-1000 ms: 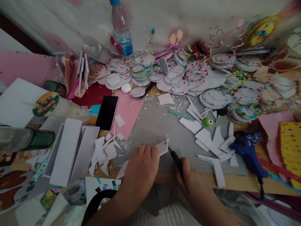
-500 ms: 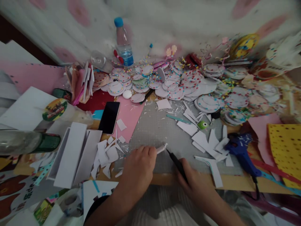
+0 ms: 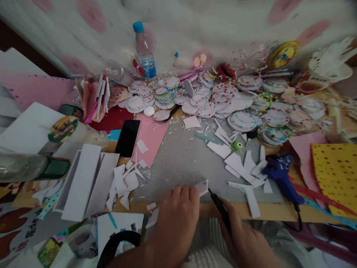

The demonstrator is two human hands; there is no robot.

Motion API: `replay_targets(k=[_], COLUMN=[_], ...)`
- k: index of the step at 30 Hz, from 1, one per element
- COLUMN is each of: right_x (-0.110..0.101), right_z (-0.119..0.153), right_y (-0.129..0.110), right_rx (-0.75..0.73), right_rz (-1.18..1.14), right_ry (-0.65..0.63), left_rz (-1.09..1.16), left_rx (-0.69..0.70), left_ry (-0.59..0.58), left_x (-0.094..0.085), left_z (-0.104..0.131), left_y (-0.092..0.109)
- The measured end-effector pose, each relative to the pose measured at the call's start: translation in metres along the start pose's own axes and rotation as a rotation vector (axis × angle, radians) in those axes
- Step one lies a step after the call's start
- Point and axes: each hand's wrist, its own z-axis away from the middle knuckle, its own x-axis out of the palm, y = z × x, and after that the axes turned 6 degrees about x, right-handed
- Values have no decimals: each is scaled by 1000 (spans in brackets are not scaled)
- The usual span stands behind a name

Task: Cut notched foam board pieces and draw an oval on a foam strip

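Note:
My left hand (image 3: 178, 216) is closed on a small white foam piece (image 3: 202, 188), whose right end sticks out past the fingers above the front edge of the grey cutting mat (image 3: 178, 156). My right hand (image 3: 237, 230) grips a black pen-like knife (image 3: 220, 206), its thin tip touching or very near the right end of the white piece. White offcuts (image 3: 240, 165) lie on the mat to the right, and more scraps (image 3: 125, 182) lie to the left.
A blue glue gun (image 3: 284, 178) lies at the right with its cord hanging down. A phone (image 3: 127, 138) and white box (image 3: 80, 182) are at the left. Decorated discs (image 3: 200, 100) and a bottle (image 3: 146, 56) line the back.
Both hands have moved right and slightly toward the table's front edge, with the white piece and the knife. The knife tip is closer to the piece's end. The view has shifted a little.

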Motion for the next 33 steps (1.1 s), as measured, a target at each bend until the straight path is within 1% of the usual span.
replay_targets(k=[4, 6, 11, 16, 25, 30, 32, 33], right_x=[5, 5, 5, 4, 3, 4, 3, 2], right_z=[-2, -5, -12, -16, -16, -15, -16, -16], right_y=[0, -2, -4, -5, -7, -11, -13, -14], right_rx=[-15, -10, 107, 163, 147, 185, 179, 177], right_rz=[221, 285, 291, 274, 311, 355, 356, 350], right_ry=[-99, -149, -197, -262, -200, -183, -177, -179], left_rz=[5, -2, 1, 11, 24, 80, 105, 125], left_rx=[-14, -5, 28, 36, 45, 51, 73, 80], left_ry=[-4, 6, 28, 19, 32, 41, 61, 91], left_x=[11, 14, 15, 15, 13, 18, 17, 15], left_z=[-4, -4, -2, -3, -2, -1, 2, 3], left_y=[5, 5, 3, 1, -1, -6, -7, -7])
